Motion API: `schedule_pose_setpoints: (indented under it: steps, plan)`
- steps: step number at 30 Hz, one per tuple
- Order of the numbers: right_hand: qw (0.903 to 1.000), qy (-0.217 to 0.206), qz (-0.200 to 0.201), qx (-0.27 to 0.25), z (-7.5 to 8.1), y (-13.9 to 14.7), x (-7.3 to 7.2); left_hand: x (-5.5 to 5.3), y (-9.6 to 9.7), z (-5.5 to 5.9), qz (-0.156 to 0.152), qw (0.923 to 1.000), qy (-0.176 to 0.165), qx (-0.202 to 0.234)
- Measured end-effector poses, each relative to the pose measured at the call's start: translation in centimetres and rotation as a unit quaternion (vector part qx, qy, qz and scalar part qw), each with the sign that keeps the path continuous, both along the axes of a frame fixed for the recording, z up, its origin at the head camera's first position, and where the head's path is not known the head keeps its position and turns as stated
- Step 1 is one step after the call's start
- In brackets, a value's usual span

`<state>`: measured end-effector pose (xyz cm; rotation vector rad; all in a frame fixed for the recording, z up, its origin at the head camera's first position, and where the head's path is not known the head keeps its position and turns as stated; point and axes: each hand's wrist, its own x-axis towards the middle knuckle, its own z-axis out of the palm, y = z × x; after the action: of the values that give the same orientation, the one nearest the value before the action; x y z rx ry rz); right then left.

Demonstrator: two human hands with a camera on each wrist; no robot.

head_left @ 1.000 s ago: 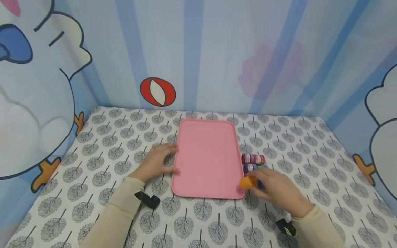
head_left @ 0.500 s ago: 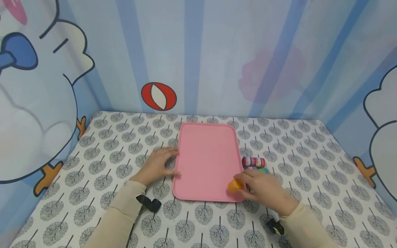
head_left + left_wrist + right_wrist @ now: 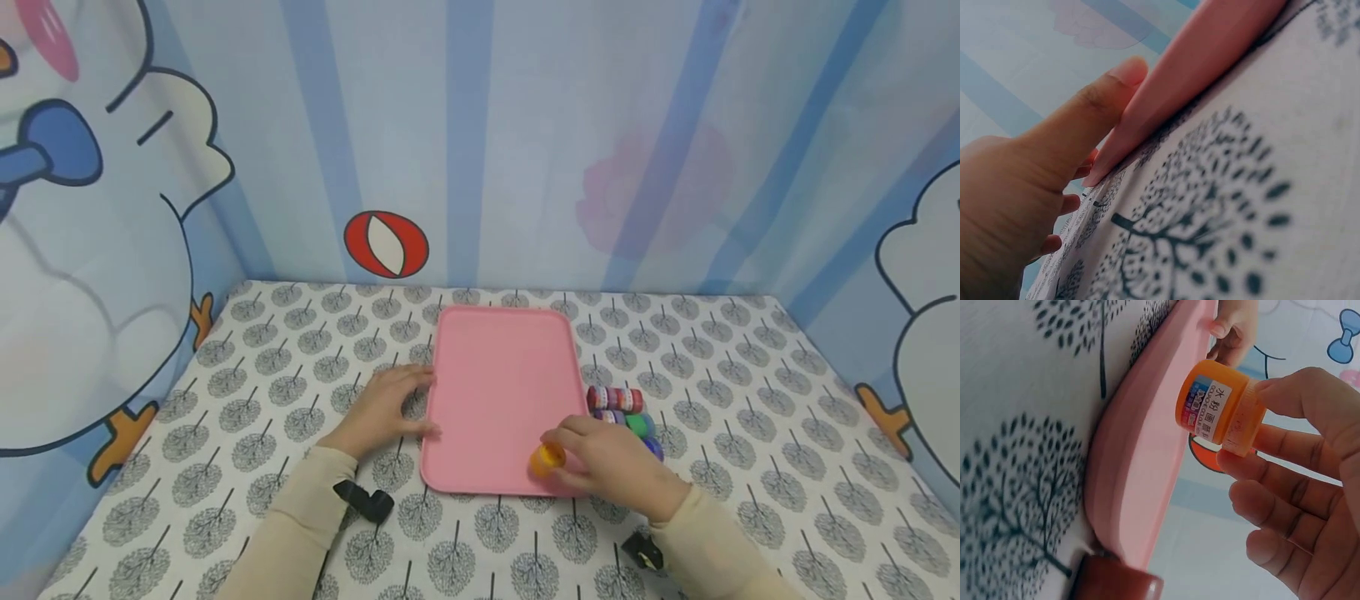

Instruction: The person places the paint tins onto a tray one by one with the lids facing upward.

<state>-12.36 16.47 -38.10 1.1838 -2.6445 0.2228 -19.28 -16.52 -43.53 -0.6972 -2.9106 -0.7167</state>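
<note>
Basically, the right hand (image 3: pixel 611 462) is pinching a small orange plastic jar with a paper label (image 3: pixel 1207 403) between thumb and fingers at its ridged end, tilting it over the near right part of the flat pink rectangular tray with a raised rim (image 3: pixel 498 375). Whether the jar is touching the tray: cannot tell. The left hand (image 3: pixel 382 408) is resting at the tray's left rim, fingers loosely extended, gripping nothing, thumb lying against the wall.

Handling, by judgement: the jar is looking light and stiff, not fragile, its smooth side probably a bit slippery; the ridged band is offering the surest hold, the body a fair second. The tray is seeming thin, rigid and light, likely sliding on cloth if bumped; best taking it by opposite rims.

Right of the tray, small red plastic jars (image 3: pixel 630 400), a green one (image 3: pixel 640 425) and a partly hidden blue one (image 3: pixel 655 447) are lying close together on the white tree-print cloth (image 3: pixel 742 492).
</note>
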Motion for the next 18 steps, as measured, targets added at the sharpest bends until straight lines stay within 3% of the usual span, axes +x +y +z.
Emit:
schedule_pose_setpoints:
  steps: [18]
  plan:
    - [0.9997,0.013,0.016,0.011,-1.5,-2.0,-0.6,0.0,-0.1,-0.1,0.0,1.0,0.009,-0.004]
